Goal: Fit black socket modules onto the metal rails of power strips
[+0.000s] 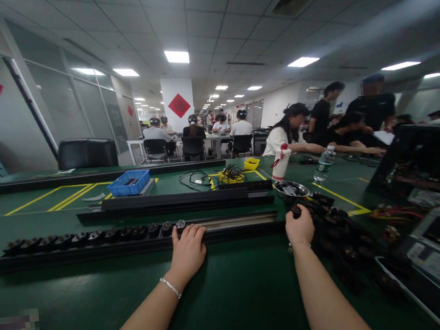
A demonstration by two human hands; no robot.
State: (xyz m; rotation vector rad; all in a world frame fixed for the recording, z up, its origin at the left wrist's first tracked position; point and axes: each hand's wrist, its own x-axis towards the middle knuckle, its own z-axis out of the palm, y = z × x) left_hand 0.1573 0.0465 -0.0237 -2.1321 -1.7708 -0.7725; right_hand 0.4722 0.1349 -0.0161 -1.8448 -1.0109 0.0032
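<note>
A long black rail (135, 247) lies across the green table in front of me. From its left end to about the middle, a row of black socket modules (95, 236) with metal parts on top sits in the channel; the right stretch is bare. My left hand (187, 247) is curled over the rail, its fingers beside the last module (180, 224) of the row. Just past the rail's right end, my right hand (300, 224) pinches a small black socket module (296, 210). Close by it lies a pile of similar dark modules (346, 241), individually hard to make out.
Behind the rail lie another black rail (177, 202), a blue bin (129, 183), black cables (232, 173), a metal dish (292, 189), a white bottle (280, 164) and a water bottle (324, 165). Opened electronic equipment (435, 249) stands at right. Co-workers sit across the table.
</note>
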